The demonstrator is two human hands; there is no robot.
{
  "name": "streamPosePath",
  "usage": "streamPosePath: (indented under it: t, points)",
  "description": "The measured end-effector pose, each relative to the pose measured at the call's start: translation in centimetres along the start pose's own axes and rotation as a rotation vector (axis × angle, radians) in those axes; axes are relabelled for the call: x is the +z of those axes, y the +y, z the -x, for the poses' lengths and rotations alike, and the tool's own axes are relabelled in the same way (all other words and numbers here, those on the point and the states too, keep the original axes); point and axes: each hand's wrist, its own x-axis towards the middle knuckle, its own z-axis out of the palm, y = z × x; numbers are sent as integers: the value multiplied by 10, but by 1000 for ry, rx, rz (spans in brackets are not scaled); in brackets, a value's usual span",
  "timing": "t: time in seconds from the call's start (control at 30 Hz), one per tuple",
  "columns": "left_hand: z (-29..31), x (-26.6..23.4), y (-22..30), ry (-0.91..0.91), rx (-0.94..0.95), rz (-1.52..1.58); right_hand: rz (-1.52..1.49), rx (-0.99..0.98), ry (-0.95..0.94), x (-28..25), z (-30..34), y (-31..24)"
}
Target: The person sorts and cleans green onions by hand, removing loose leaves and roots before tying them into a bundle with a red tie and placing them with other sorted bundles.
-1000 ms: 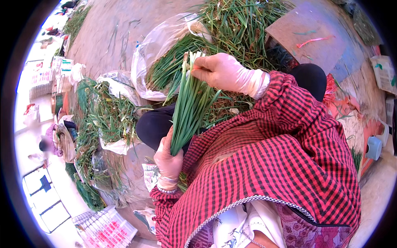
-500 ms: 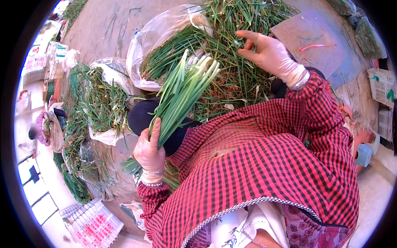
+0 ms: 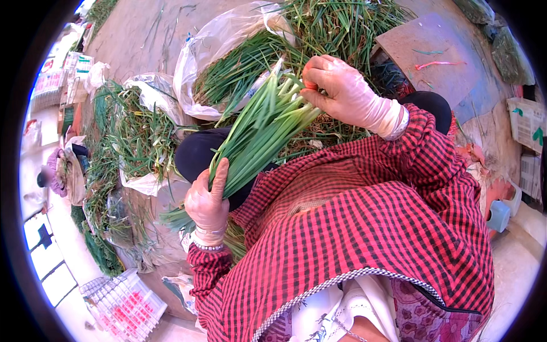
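My left hand (image 3: pixel 206 202), in a thin pale glove, is closed round the leafy lower part of a bunch of green onions (image 3: pixel 256 137). The bunch slants up and to the right, pale ends uppermost, and leaf tips stick out below the fist. At those pale ends, my gloved right hand (image 3: pixel 342 91) has its thumb and fingers bent together, with orange showing at the fingertips. It pinches the stalk ends there; exactly how many stalks are between the fingers is hidden.
A clear plastic bag (image 3: pixel 188 62) full of greens lies open ahead, beside a large loose heap of greens (image 3: pixel 342 28). More greens (image 3: pixel 142 142) lie at left. At right are a flat board (image 3: pixel 427 45) with a pink strip, a white crate (image 3: pixel 525 122) and a blue container (image 3: pixel 499 215).
My right hand has come down and left from above the heap to the pale ends of the bunch, its fingers closing there. The bunch has tilted slightly rightward; my left hand keeps its grip.
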Motion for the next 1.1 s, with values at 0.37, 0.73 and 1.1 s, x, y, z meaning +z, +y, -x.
streamPosePath:
  t: [0.37, 0.73, 1.1]
  points:
    - [21, 2, -7, 1, -65, 11, 120, 606, -158, -28, 42, 99]
    - [11, -10, 0, -24, 83, 33, -954, 523, -261, 2, -27, 17]
    - [3, -16, 1, -134, 187, 51, -295, 102, -630, -7, -20, -12]
